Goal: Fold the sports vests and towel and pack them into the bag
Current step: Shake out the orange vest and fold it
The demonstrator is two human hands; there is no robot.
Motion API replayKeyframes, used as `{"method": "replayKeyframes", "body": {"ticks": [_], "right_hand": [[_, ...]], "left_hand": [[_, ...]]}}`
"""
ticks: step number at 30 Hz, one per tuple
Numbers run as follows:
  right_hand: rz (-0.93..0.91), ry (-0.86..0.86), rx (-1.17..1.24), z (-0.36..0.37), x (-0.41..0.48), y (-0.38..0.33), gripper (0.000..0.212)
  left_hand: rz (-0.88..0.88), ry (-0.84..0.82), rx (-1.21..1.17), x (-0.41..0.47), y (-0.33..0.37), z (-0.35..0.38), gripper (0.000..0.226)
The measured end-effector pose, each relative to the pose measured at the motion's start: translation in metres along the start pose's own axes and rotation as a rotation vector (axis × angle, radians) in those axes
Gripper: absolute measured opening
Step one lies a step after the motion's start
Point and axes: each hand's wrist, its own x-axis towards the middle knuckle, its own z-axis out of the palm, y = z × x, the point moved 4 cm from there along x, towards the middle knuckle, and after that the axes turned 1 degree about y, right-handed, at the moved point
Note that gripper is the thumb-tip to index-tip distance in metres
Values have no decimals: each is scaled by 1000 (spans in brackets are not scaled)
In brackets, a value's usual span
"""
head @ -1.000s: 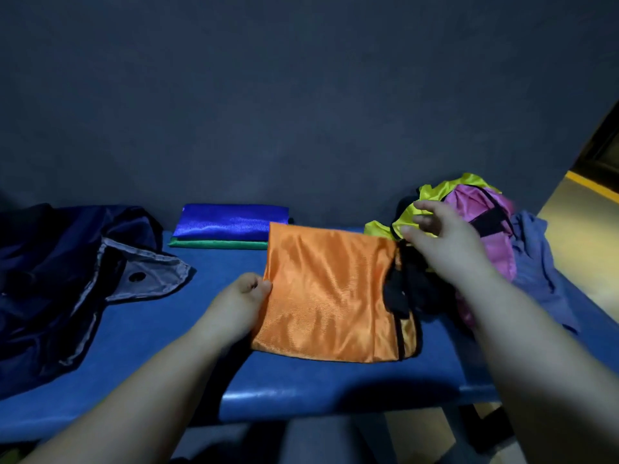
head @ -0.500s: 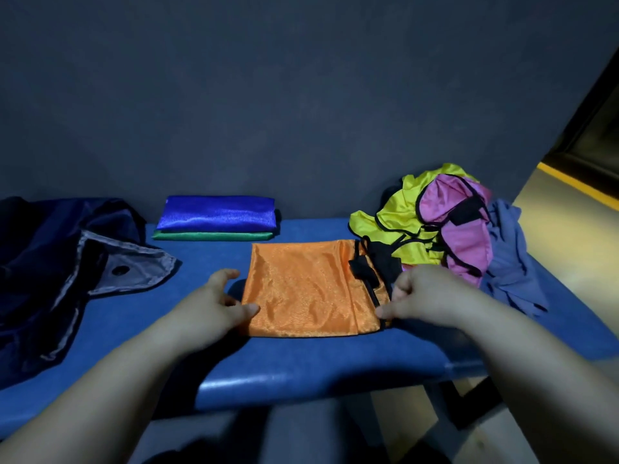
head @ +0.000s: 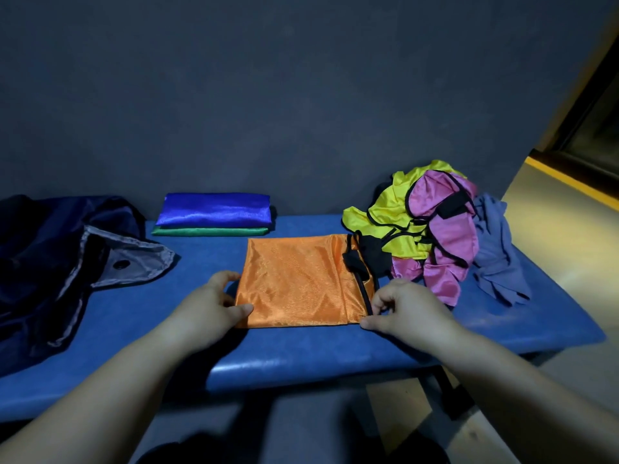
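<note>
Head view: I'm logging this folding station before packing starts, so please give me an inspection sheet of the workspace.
Surface: blue padded bench; everything listed rests on it.
Job's things: folded orange satin vest at centre. Folded shiny blue vest stacked on folded green vest behind it. Crumpled yellow vest, pink vest and grey-blue towel heaped at right. Dark navy bag slumped at left.
Clutter: nothing seen.
Grippers: left hand holds the orange satin vest's left edge; right hand pinches its near right corner.
Cables: nothing seen.
Surroundings: dark grey wall behind; lit tan floor at right.
</note>
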Motion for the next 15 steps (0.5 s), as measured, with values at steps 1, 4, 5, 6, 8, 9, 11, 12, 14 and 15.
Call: {"method": "replayKeyframes", "body": {"ticks": [1, 4, 5, 6, 8, 9, 11, 12, 14, 15], "right_hand": [[-11, -16, -4, 0, 2, 1, 30], [31, -43, 25, -15, 8, 10, 31], [53, -46, 24, -23, 10, 13, 31], [61, -52, 8, -29, 11, 16, 31], [58, -89, -71, -34, 12, 18, 32], [59, -123, -128, -32, 11, 17, 32], [66, -168, -221, -26, 7, 15, 30], [67, -164, -231, -24, 7, 13, 29], [74, -133, -152, -25, 7, 13, 30], [83, -122, -73, -26, 9, 13, 34]], "left_hand": [[9, 1, 19, 0, 0, 1, 56], [20, 0, 93, 4, -2, 2, 59], [18, -2, 108, 5, -3, 2, 60], [17, -7, 112, 7, -3, 2, 60], [22, -39, 111, 8, -1, 4, 59], [24, -58, 117, 8, 0, 5, 60], [23, -77, 135, 9, 1, 5, 61], [23, -79, 145, 10, 1, 4, 63], [19, -88, 165, 9, 1, 3, 70], [14, -95, 164, 9, 2, 3, 74]]}}
